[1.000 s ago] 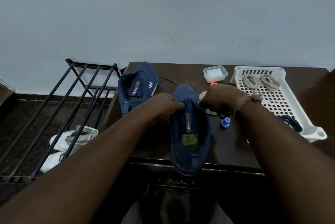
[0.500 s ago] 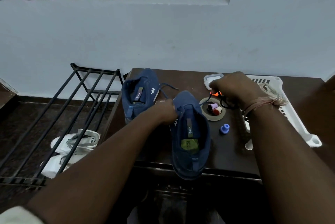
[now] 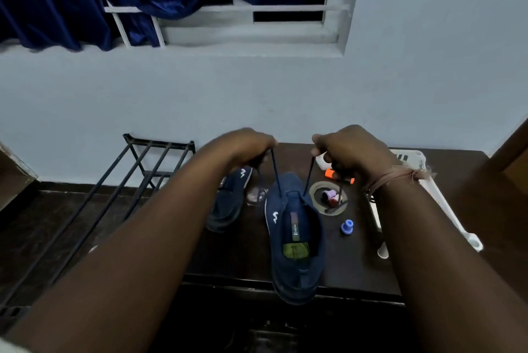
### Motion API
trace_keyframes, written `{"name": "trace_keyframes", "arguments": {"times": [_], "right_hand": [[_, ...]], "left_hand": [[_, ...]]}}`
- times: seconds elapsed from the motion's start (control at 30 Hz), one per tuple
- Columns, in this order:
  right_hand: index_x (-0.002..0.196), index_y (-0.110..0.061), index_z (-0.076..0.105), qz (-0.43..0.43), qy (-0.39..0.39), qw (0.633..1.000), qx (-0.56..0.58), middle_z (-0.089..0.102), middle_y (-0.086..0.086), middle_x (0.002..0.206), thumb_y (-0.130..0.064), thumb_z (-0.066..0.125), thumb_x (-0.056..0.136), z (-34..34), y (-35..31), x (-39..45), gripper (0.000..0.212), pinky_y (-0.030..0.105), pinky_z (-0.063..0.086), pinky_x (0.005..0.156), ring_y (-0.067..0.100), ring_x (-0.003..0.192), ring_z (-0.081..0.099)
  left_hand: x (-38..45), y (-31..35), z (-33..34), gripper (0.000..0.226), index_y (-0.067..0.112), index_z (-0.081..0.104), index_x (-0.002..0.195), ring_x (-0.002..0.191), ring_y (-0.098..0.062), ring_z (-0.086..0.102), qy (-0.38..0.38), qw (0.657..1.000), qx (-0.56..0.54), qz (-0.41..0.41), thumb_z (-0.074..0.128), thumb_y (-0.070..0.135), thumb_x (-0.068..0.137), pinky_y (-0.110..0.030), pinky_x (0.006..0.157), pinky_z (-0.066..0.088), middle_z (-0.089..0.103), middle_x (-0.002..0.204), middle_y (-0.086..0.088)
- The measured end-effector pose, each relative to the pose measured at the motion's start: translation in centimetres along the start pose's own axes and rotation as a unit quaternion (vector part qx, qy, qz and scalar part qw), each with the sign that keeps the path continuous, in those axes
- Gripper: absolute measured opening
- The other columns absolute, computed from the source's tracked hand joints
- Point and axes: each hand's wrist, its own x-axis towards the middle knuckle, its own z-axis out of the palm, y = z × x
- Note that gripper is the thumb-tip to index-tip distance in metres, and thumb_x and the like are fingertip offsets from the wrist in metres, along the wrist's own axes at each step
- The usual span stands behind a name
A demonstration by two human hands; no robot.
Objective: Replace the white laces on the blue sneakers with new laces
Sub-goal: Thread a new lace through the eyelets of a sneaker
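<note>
A blue sneaker (image 3: 297,238) lies on the dark table (image 3: 354,267), heel toward me, its heel past the front edge. A dark lace (image 3: 275,175) runs up from its eyelets in two taut strands. My left hand (image 3: 245,147) pinches the left strand above the shoe. My right hand (image 3: 351,149) pinches the right strand, raised to the same height. The second blue sneaker (image 3: 231,198) lies to the left, partly behind my left forearm.
A white perforated tray (image 3: 445,209) sits at the right behind my right arm. An orange marker (image 3: 334,174), a tape ring (image 3: 317,195) holding small spools, and a blue cap (image 3: 347,227) lie near the shoe. A black metal rack (image 3: 137,175) stands left of the table.
Both hands rose away from the shoe, pulling the two lace strands up and taut. The camera tilted upward, bringing the window and curtain into view.
</note>
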Motion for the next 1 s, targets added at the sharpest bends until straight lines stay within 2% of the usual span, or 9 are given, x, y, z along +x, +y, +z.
{"name": "trace_keyframes", "arguments": {"times": [0.07, 0.17, 0.37, 0.53, 0.63, 0.7, 0.8, 0.87, 1.0], "right_hand": [[0.078, -0.007, 0.071, -0.009, 0.009, 0.997, -0.075, 0.063, 0.003, 0.059, -0.021, 0.062, 0.089, -1.0, -2.2, -0.7, 0.020, 0.024, 0.044, 0.048, 0.019, 0.039, 0.045], [0.103, -0.002, 0.065, -0.014, -0.020, 0.997, -0.077, 0.071, 0.007, 0.066, -0.008, 0.050, 0.096, -2.5, -6.0, -2.1, 0.017, 0.023, 0.045, 0.045, 0.014, 0.033, 0.047], [0.103, 0.000, 0.065, -0.046, -0.069, 0.996, -0.010, 0.068, 0.004, 0.060, -0.008, 0.039, 0.104, -5.4, -13.0, -5.4, 0.027, 0.024, 0.051, 0.048, 0.010, 0.042, 0.052], [0.113, 0.002, 0.063, -0.071, -0.131, 0.981, 0.123, 0.075, 0.015, 0.091, -0.009, 0.040, 0.101, -9.1, -17.5, -8.0, 0.027, 0.032, 0.061, 0.066, 0.019, 0.072, 0.072], [0.120, 0.007, 0.057, -0.065, -0.189, 0.965, 0.171, 0.069, 0.027, 0.114, -0.003, 0.030, 0.095, -10.1, -18.6, -8.8, 0.039, 0.041, 0.060, 0.083, 0.031, 0.098, 0.072], [0.124, 0.009, 0.055, -0.069, -0.211, 0.948, 0.228, 0.066, 0.030, 0.120, 0.004, 0.025, 0.091, -10.4, -18.7, -8.7, 0.045, 0.043, 0.059, 0.087, 0.034, 0.103, 0.071], [0.125, 0.009, 0.056, -0.099, -0.186, 0.938, 0.274, 0.068, 0.025, 0.118, 0.010, 0.030, 0.095, -10.7, -18.3, -8.1, 0.039, 0.036, 0.061, 0.084, 0.028, 0.097, 0.071], [0.119, 0.006, 0.061, -0.134, -0.143, 0.946, 0.257, 0.073, 0.020, 0.105, 0.007, 0.041, 0.098, -10.8, -18.0, -7.9, 0.029, 0.031, 0.062, 0.077, 0.023, 0.089, 0.072], [0.101, -0.004, 0.067, -0.200, -0.076, 0.958, 0.189, 0.067, 0.009, 0.080, -0.014, 0.058, 0.099, -11.0, -18.0, -8.0, 0.014, 0.024, 0.049, 0.057, 0.015, 0.061, 0.059]], "left_hand": [[-0.9, 2.0, -1.9, 0.033, 0.018, 0.052, 0.068, 0.049, -0.014, 0.045, -0.002, 1.000, 0.030, 0.003, 0.056, 0.031, 0.099, -0.030, 0.065, 0.037, 0.051, 0.058, 0.000], [-2.6, 5.1, -4.0, 0.029, 0.017, 0.060, 0.079, 0.056, -0.015, 0.045, -0.011, 1.000, 0.023, -0.015, 0.057, 0.036, 0.100, -0.033, 0.070, 0.041, 0.046, 0.058, 0.003], [-7.1, 11.8, -7.8, 0.033, 0.011, 0.070, 0.098, 0.048, -0.009, 0.026, 0.013, 1.000, 0.004, -0.014, 0.047, 0.034, 0.106, -0.023, 0.053, 0.026, 0.039, 0.056, 0.007], [-10.4, 17.0, -10.6, 0.023, 0.009, 0.058, 0.108, 0.052, -0.009, 0.040, 0.043, 0.996, -0.071, 0.032, 0.036, 0.009, 0.102, -0.022, 0.052, 0.038, 0.059, 0.066, 0.001], [-12.6, 19.5, -11.6, 0.031, -0.001, 0.064, 0.115, 0.073, -0.015, 0.065, 0.005, 0.985, -0.163, 0.049, 0.037, 0.003, 0.100, -0.027, 0.071, 0.054, 0.073, 0.091, -0.011], [-13.4, 20.5, -12.1, 0.041, -0.006, 0.062, 0.119, 0.096, -0.028, 0.073, -0.023, 0.975, -0.215, 0.054, 0.029, -0.003, 0.094, -0.037, 0.085, 0.060, 0.071, 0.110, -0.023], [-13.7, 20.9, -12.6, 0.047, -0.008, 0.059, 0.120, 0.107, -0.036, 0.071, -0.035, 0.966, -0.239, 0.090, 0.024, -0.013, 0.090, -0.039, 0.087, 0.060, 0.065, 0.121, -0.029], [-13.6, 20.4, -12.6, 0.035, -0.006, 0.062, 0.118, 0.109, -0.032, 0.070, -0.019, 0.965, -0.239, 0.108, 0.037, -0.015, 0.094, -0.033, 0.084, 0.061, 0.065, 0.122, -0.026], [-12.6, 19.4, -11.8, 0.024, -0.004, 0.066, 0.106, 0.095, -0.025, 0.072, 0.042, 0.958, -0.241, 0.150, 0.049, -0.016, 0.095, -0.024, 0.072, 0.062, 0.069, 0.109, -0.021]]}}
